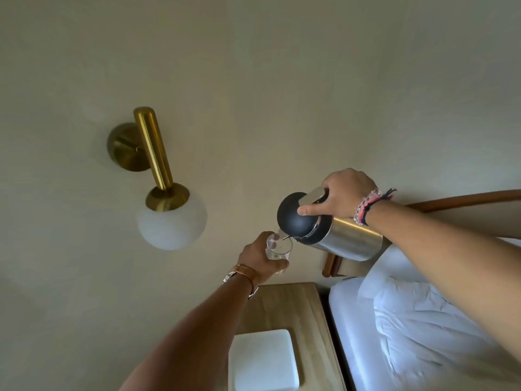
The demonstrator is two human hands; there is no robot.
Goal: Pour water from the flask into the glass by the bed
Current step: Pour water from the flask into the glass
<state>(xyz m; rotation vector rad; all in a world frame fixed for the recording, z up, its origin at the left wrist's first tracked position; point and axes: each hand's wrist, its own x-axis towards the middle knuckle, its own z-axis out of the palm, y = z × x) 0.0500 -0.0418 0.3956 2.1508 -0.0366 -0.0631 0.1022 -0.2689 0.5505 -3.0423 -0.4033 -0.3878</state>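
Note:
My right hand (342,193) grips the handle of a steel flask (346,239) with a dark domed lid, thumb pressed on the lid. The flask is tipped to the left, its spout over the rim of a clear glass (277,246). My left hand (258,256) holds that glass from the left side, in the air above the far end of the wooden bedside table (293,309). A little water shows at the bottom of the glass. The stream itself is too thin to make out.
A brass wall lamp (158,170) with a white globe hangs on the wall to the left of my hands. A white square object (263,359) lies on the table. The bed (408,320) with white bedding and a wooden headboard is at the right.

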